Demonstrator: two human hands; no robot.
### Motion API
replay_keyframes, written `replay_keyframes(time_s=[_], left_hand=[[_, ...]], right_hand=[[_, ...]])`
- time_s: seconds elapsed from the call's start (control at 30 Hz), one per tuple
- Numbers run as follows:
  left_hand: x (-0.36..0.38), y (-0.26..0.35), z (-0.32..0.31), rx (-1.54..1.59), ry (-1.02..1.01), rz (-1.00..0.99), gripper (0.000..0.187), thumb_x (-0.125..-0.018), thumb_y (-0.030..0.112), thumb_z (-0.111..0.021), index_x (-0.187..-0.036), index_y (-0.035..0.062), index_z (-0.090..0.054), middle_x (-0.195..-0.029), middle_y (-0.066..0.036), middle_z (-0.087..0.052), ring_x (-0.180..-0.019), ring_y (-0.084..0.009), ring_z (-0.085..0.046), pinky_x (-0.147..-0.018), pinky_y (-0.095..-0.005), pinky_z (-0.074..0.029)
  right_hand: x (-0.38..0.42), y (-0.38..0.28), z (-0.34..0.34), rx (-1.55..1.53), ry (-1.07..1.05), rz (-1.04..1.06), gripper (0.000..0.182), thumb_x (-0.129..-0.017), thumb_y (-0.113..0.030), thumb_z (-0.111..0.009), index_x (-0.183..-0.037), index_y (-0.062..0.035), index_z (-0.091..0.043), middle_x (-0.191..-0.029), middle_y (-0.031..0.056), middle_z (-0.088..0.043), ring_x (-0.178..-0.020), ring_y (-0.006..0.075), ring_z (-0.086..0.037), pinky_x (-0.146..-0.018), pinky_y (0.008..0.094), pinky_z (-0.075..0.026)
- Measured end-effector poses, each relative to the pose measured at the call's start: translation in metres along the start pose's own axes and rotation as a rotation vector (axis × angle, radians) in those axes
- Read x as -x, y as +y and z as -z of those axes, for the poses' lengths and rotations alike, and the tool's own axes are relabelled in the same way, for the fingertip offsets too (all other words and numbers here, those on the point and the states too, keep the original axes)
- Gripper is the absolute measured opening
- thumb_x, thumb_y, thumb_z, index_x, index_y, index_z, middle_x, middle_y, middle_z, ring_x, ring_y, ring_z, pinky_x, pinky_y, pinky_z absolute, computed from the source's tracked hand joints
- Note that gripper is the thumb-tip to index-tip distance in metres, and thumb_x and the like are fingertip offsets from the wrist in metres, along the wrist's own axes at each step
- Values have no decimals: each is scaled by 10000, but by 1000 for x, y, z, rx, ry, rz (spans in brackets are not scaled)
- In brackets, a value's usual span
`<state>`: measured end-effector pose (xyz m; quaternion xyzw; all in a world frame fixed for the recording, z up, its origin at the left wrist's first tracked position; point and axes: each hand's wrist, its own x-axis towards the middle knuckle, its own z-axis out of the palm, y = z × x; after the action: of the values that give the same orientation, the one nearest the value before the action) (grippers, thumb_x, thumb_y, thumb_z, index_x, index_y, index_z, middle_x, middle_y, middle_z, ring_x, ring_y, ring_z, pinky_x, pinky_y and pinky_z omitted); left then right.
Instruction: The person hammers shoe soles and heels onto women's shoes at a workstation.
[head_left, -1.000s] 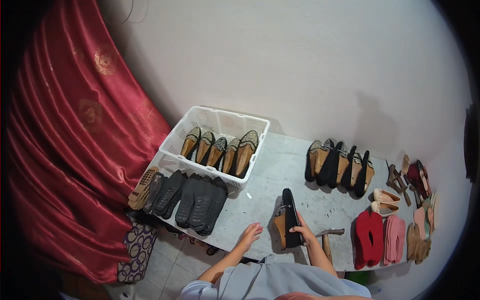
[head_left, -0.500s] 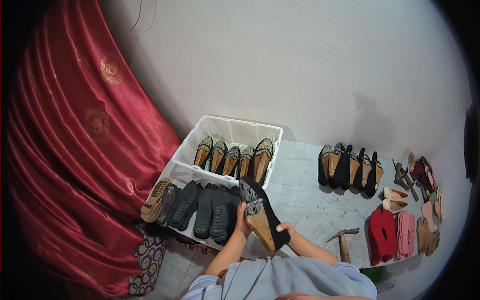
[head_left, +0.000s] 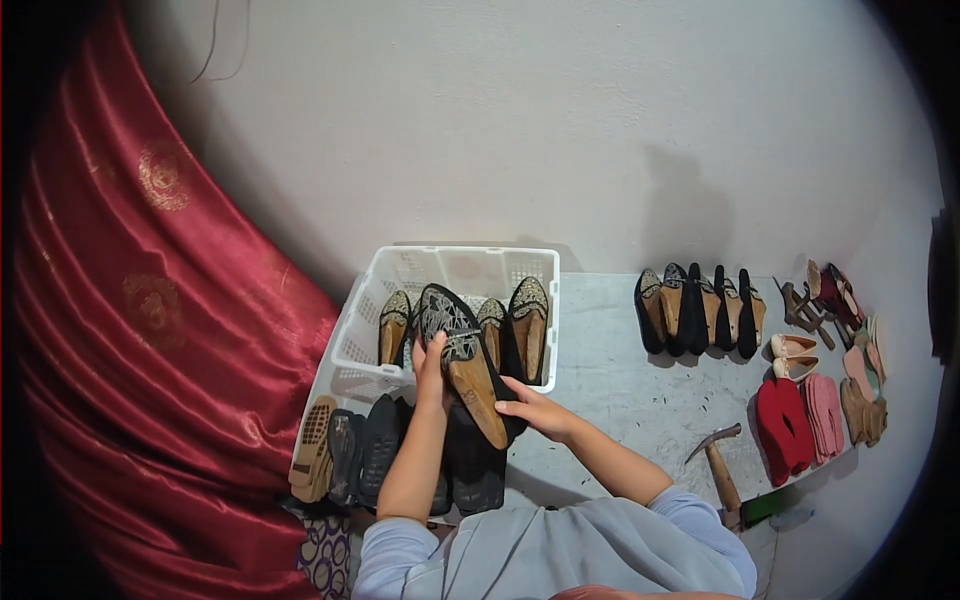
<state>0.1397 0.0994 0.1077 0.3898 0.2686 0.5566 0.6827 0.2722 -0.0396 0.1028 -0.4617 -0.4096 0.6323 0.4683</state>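
Observation:
A black shoe with a silver-patterned upper and a wooden last inside [head_left: 462, 350] is held between both hands, toe pointing up, over the front edge of the white plastic basket [head_left: 372, 380]. My left hand [head_left: 431, 368] grips its left side near the upper. Near the heel, on the right side, my right hand [head_left: 532, 408] holds it with the thumb on the wooden last. Behind it in the basket stand several similar shoes, among them one at the right [head_left: 528, 325] and one at the left [head_left: 394, 328]. The held shoe partly hides the middle ones.
Dark soles [head_left: 382, 450] and tan soles [head_left: 315, 450] lie before the basket. Several lasted shoes [head_left: 703, 310] stand at the back right. A hammer [head_left: 722, 475], red soles [head_left: 784, 430], pink soles [head_left: 824, 415] and cream shoes [head_left: 793, 357] are on the right. A red curtain [head_left: 200, 400] hangs left.
Both hands have raised the shoe forward and slightly left, from the table's front edge to over the basket. The view has shifted a little.

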Motion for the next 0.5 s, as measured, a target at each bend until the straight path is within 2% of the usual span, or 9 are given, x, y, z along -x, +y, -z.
replay_keyframes(time_s=[0.1,0.2,0.3,0.33,0.43,0.5], left_hand=[[-38,-10,4,-122,-119,32,379,-860,216,-641,-1153,5,-524,-1033,-69,-605,-895,-150,-586,-827,-288,-459],[-71,-23,-6,-187,-58,63,340,-834,212,-687,-1062,-14,-575,-969,-72,-631,-850,-136,-588,-784,-280,-463],[-101,-29,-17,-241,-61,123,330,-826,227,-702,-1029,-11,-595,-927,-68,-643,-797,-134,-604,-727,-268,-480],[-109,-30,-18,-271,-68,132,327,-824,231,-706,-1020,-9,-601,-913,-66,-646,-783,-134,-608,-710,-265,-484],[-141,-61,0,-236,-104,225,321,-827,252,-705,-996,-5,-613,-902,-64,-652,-771,-132,-617,-687,-260,-491],[-157,-92,19,-168,-137,354,370,-825,280,-705,-1022,-14,-598,-926,-76,-653,-788,-147,-624,-714,-281,-501]], right_hand=[[-10,-13,-2,78,129,-48,792,-906,-424,-536,-1452,23,-174,-1454,193,-305,-1327,257,-325,-1074,329,-259],[-26,-18,-1,46,252,-24,747,-934,-429,-494,-1438,39,-203,-1441,195,-329,-1323,254,-329,-1068,320,-264],[-55,7,18,88,250,68,763,-926,-468,-490,-1464,-20,-186,-1476,168,-280,-1366,256,-251,-1091,364,-232],[-60,10,23,90,239,59,747,-924,-443,-513,-1469,-48,-189,-1484,163,-261,-1359,253,-264,-1066,370,-289],[-58,2,16,-84,294,-67,743,-910,-408,-555,-1474,-85,-194,-1490,158,-239,-1341,245,-296,-1025,364,-354],[-65,17,25,-128,307,-68,753,-896,-380,-584,-1478,-114,-189,-1499,156,-210,-1339,241,-299,-997,376,-389]])
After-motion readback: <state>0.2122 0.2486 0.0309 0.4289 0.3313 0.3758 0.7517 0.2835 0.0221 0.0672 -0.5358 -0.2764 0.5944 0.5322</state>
